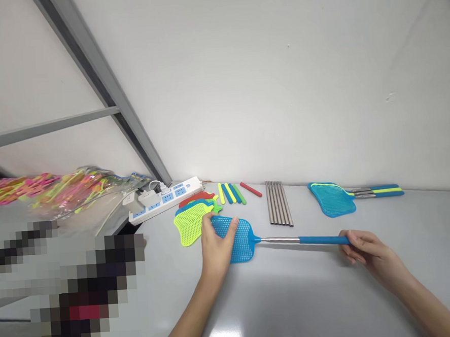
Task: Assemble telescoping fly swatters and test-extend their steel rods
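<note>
A blue fly swatter (pixel 242 243) is held level above the grey table by both hands. My left hand (pixel 219 242) grips its perforated head, thumb on the near face. The end of its blue handle sits between the fingers of my right hand (pixel 363 246). Between head and handle runs a short metal rod (pixel 280 240). Just behind my left hand lie loose swatter heads, a yellow one (pixel 192 224) on top, with blue, red and green ones partly covered. Assembled swatters (pixel 333 200) with blue and yellow handles lie stacked at the right.
Several metal tubes (pixel 278 203) lie side by side near the wall. Coloured handle grips (pixel 230 193) and a red one (pixel 251 189) are left of them. A white power strip (pixel 166 200) with plugs stands at the back left, beside bagged colourful items (pixel 70 190) and a metal frame post (pixel 130 118).
</note>
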